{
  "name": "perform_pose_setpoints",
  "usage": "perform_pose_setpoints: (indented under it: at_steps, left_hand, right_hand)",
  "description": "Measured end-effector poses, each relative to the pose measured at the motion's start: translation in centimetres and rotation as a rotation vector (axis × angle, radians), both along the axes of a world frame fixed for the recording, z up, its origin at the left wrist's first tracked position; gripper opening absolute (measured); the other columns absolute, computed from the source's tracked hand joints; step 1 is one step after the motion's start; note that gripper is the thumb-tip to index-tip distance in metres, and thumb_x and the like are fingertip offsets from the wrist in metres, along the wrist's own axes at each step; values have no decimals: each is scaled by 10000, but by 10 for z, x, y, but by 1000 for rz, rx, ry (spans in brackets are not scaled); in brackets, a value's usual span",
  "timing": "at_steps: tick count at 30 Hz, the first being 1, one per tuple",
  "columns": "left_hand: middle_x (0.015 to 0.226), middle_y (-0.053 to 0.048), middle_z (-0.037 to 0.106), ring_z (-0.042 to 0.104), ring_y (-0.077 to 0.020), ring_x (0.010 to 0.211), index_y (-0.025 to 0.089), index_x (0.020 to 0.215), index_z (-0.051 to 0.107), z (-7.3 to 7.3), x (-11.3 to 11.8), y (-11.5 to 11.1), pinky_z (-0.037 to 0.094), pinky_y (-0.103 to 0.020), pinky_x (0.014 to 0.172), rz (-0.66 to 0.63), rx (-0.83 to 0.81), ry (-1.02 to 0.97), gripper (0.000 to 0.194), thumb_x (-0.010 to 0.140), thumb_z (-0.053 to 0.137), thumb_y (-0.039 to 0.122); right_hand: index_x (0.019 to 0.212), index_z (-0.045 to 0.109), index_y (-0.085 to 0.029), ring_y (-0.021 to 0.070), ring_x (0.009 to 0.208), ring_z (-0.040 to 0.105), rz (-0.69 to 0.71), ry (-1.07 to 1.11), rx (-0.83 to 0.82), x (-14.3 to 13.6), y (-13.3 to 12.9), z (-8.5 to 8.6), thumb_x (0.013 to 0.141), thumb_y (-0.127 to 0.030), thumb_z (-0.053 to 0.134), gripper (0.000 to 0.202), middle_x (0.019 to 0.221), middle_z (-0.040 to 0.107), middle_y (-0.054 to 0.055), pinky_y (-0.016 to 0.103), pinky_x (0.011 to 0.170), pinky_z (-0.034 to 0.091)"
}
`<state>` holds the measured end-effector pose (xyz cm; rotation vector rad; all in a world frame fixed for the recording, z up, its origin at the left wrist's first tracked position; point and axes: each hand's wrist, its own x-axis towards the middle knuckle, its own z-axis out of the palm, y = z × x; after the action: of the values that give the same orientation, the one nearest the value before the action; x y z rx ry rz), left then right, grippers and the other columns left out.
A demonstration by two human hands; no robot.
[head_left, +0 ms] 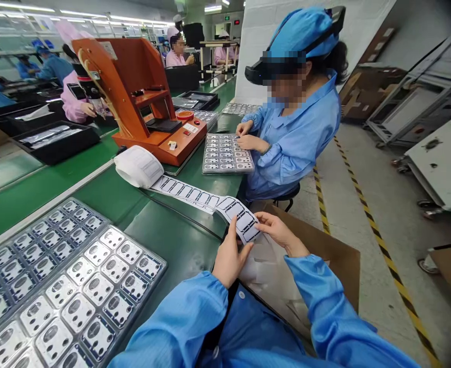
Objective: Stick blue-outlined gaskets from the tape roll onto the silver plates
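Note:
A white strip (189, 193) with rows of black frame-shaped pieces runs from a roll (139, 167) on the green table to my hands. Its near end curves down over the table edge. My left hand (231, 255) pinches this end from the left, thumb and fingers on the strip's edge. At the right edge of the same end, the closed fingertips of my right hand (281, 232) touch the strip. Left of my hands, a clear tray (160, 255) holds several silver plates; some carry dark frames, others are bare.
An orange press (141, 102) stands behind the roll. Beyond the strip, a person in blue (298, 128) works over another tray (229, 171). A cardboard box (340, 260) and white backing paper (271, 271) are beside my lap. A black cable (179, 213) crosses the table.

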<state>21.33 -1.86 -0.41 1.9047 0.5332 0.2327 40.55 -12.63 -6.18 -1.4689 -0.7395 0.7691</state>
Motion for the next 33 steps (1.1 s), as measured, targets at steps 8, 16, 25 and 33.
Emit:
perform_pose_setpoints:
  at_steps: [8, 16, 25, 33]
  left_hand:
    - [778, -6, 636, 533, -126, 660, 166, 1167, 664, -6, 11, -2, 443, -238, 666, 149, 2, -186, 294, 886, 585, 205]
    - [744, 4, 611, 514, -121, 651, 164, 1109, 691, -7, 11, -2, 445, -231, 666, 187, -26, -241, 266, 892, 569, 258]
    - [751, -10, 635, 531, -131, 665, 171, 1089, 705, -17, 14, 2, 435, -242, 669, 235, -54, -260, 305, 923, 556, 378]
    - [752, -8, 638, 556, -134, 686, 179, 1118, 703, -19, 15, 0, 452, -243, 692, 225, -66, -260, 308, 930, 566, 381]
  right_hand:
    - [1234, 654, -240, 189, 936, 658, 33, -270, -15, -10, -13, 50, 756, -454, 770, 537, 1028, 699, 49, 337, 854, 551]
    - [928, 778, -209, 179, 794, 636, 126, -527, -113, 3, -5, 78, 797, -438, 734, 267, 894, 727, 49, 304, 737, 515]
    - [1014, 788, -223, 183, 847, 675, 194, -749, -102, 9, -6, 105, 855, -526, 678, 359, 1008, 702, 79, 298, 738, 558]
    - [1089, 725, -205, 223, 961, 707, 209, -1336, -177, -1, -18, 135, 997, -266, 469, 278, 1070, 748, 101, 361, 853, 566]
